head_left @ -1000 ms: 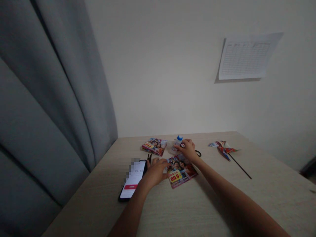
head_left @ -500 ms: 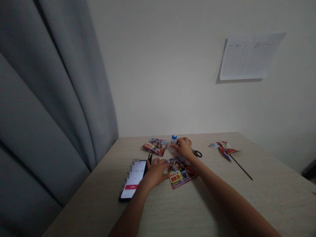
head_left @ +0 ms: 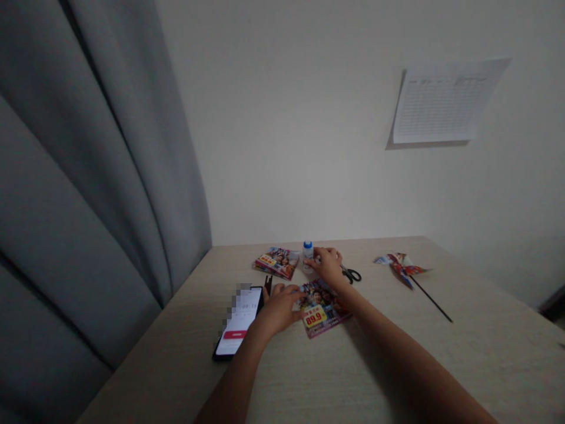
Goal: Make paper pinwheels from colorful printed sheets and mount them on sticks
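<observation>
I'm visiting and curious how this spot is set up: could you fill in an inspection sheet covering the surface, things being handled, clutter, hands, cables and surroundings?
Surface: pale wood-grain table.
Things in use: flyer printed 89.9, lying flat; blue-capped bottle, upright behind it.
Clutter: stack of flyers left of the bottle; lit smartphone; scissors, partly hidden; pinwheel on the right; dark notched object, identity unclear.
Hands: left hand at the flyer's left edge, fingers spread; right hand holding the bottle.
Cables: nothing seen.
Surroundings: grey curtain left; printed sheet on the pale wall.
</observation>
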A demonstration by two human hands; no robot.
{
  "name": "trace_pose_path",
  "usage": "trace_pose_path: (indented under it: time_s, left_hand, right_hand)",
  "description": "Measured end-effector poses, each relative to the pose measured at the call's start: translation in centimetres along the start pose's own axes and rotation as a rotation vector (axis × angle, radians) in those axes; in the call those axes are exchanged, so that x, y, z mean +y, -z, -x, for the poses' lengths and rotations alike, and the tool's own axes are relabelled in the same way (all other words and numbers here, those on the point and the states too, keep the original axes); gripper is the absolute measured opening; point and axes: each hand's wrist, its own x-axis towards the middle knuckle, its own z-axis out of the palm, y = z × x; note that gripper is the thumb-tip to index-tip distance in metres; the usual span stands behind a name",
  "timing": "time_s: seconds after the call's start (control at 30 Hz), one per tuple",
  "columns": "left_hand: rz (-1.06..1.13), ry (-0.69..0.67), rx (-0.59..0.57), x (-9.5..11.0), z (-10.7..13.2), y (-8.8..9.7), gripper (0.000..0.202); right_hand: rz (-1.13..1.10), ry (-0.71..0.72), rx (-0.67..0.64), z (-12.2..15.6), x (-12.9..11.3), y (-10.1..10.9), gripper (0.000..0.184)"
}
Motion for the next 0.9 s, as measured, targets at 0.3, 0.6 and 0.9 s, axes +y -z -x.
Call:
trace_pose_path:
  time_s: [0.3,0.6,0.9]
  left_hand:
    - [0.0,0.005,0.046,0.5,-0.1,-0.4,0.045]
    - [-0.017,0.003,0.091,1.3,0.1,-0.6,0.04]
    - [-0.061,0.019,0.082,1.6,0.1,-0.7,0.049]
  right_hand:
    - [-0.047,0.06,0.028,1.9,0.6,2.1,0.038]
    - [0.004,0.193,-0.217,5.5,1.7,5.6,0.016]
    - [0.07,0.351,-0.461,8.1,1.7,9.0,0.015]
